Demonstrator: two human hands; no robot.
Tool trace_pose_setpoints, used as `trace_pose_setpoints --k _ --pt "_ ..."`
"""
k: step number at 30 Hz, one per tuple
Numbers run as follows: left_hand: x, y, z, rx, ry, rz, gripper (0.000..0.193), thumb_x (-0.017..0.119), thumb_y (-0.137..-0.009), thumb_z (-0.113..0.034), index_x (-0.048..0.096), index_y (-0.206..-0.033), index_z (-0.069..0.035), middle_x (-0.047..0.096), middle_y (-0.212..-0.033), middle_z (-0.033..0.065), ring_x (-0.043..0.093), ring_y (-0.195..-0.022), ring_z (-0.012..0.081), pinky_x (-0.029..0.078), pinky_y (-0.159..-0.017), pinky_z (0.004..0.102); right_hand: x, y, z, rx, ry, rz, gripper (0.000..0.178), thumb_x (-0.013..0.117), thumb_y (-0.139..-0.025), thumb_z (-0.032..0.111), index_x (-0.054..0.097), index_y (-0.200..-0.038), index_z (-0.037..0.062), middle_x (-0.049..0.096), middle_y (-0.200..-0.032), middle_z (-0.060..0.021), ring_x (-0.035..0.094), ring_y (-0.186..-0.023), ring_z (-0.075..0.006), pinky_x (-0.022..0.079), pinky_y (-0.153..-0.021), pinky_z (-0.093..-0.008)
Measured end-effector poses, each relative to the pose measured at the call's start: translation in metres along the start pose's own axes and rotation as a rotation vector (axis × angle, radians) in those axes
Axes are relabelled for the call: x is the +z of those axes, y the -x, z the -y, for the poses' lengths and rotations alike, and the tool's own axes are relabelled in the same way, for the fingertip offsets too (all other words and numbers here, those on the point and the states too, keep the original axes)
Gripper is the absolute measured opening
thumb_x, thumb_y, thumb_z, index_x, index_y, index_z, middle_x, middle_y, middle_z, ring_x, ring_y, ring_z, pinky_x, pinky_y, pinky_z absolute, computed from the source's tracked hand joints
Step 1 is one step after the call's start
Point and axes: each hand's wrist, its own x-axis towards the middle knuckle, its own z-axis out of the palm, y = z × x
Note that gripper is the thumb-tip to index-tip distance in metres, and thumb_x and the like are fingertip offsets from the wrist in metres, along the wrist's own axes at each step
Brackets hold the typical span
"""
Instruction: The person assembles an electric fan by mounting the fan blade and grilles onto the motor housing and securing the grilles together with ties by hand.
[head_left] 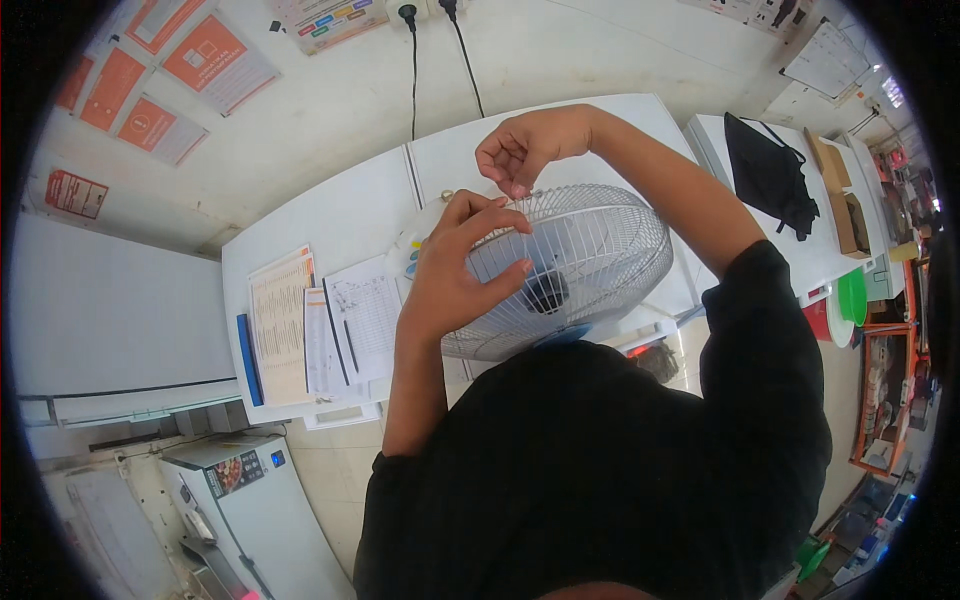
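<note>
Reading rightward from flat paper sheets [362,310], we meet our left hand [450,260], half open against the round fan's thin wire cage [605,240] on the smooth white table [325,220]; our right hand [535,145] curls, fingertips pinched at that cage, hold unclear.

L hand [455,250] half-open w/ thumb [505,285] out, R hand [535,145] bent @ wrist [590,130], fingers [497,160] curled.

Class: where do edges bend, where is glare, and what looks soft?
Head view: the white table bows along its far edge; head view, upper right: a bright patch glares; head view, right: things on the orange shelf look soft, while the central fan guard shows clearer wires.
</note>
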Motion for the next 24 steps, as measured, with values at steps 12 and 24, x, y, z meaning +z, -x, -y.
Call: trace_pose_setpoints --k 12,24 --pt "0.007 -0.003 0.002 -0.019 -0.026 -0.095 0.011 0.074 -0.088 -0.007 0.072 -0.098 -0.007 0.061 -0.097 0.0086 0.067 -0.102 0.0274 0.052 -0.087 0.0374 0.036 0.024 0.021 -0.138 0.017 -0.26 0.022 0.075 -0.081 0.0 0.062 -0.099 0.0016 0.072 -0.091 -0.0072 0.068 -0.085 -0.0134 0.054 -0.079 -0.0286" --pt "0.008 -0.009 0.001 -0.059 -0.05 -0.154 0.008 0.059 -0.098 -0.002 0.06 -0.106 0.001 0.063 -0.096 0.011 0.064 -0.088 0.0212 0.052 -0.085 0.0328 0.121 0.041 0.042 -0.193 0.211 -0.843 0.017 0.069 -0.088 -0.005 0.06 -0.099 0.0029 0.071 -0.09 -0.0039 0.07 -0.086 -0.0127 0.054 -0.08 -0.0285"
